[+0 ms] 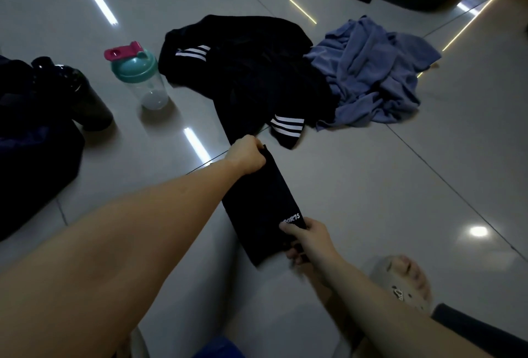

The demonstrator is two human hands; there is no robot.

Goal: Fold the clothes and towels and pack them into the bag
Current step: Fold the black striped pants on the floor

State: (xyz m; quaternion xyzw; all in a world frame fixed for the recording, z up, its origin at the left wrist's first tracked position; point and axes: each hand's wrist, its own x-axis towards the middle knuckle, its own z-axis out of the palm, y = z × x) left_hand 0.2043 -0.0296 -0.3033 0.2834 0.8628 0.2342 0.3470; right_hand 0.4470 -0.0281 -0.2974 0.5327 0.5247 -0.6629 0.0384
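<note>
Black white-striped garment (243,72), blue-violet towel (371,72), teal-lidded pink-capped shaker (140,75), black white-lettered cloth (263,203)

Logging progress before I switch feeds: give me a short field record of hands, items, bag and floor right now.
left hand: gripping far end of the black SPORTS garment
right hand: gripping its near end, by the print
garment state: stretched between hands, narrow, just above the floor
unfolded pile: black striped clothing with blue towel beside it, touching
bag: dark, at left edge; contents not visible
bottles: clear shaker upright; dark bottle by the bag
floor: glossy tile
</note>
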